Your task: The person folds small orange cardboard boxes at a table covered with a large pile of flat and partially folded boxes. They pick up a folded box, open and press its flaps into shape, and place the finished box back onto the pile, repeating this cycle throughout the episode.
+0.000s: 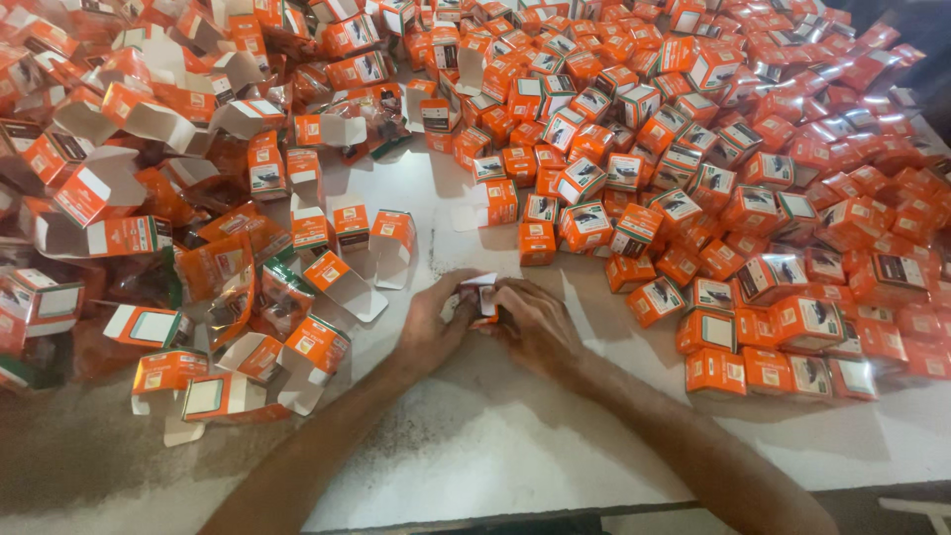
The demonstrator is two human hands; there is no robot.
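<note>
- At the centre of a white, scuffed worktable (495,436), two bare hands meet over one small orange-and-white cardboard carton (484,295).
- The left hand (436,322) curls round the carton's left side, fingers closed against it.
- The right hand (535,322) clasps the carton from the right, fingers folded over its lower part; its white top flap stands up between the two thumbs.
- The carton is held just above the tabletop, between the two big piles and apart from both.
- To the left of the hands, a loose heap of open orange cardboard cartons (149,198) lies with white flaps sticking out, several tipped on their sides.
- Nearest the left hand, one open orange carton with a long white flap (342,282) rests on the table.
- To the right and beyond the hands, a wide mound of closed orange cartons (753,178) spreads to the table's far edge, many showing a dark picture panel.
- Both forearms reach in from the lower edge, resting on the table surface.
</note>
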